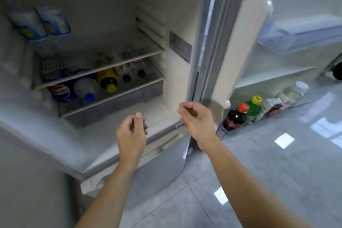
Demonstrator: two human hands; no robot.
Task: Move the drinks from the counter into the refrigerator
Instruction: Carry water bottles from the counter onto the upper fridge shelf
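Observation:
The refrigerator stands open in front of me. On its lower shelf lie a blue Pepsi bottle, a clear bottle with a blue cap, a yellow bottle and two small dark-capped bottles. Two blue-and-white cartons stand on the upper shelf. The door bin holds a dark cola bottle, a red-capped bottle and a green bottle. My left hand and right hand hover before the fridge's bottom ledge, fingers loosely curled, holding nothing.
The open door swings out to the right, with a clear upper bin and a middle door shelf. A lidded jar and a packet sit further along the lower bin. Glossy grey floor tiles spread below.

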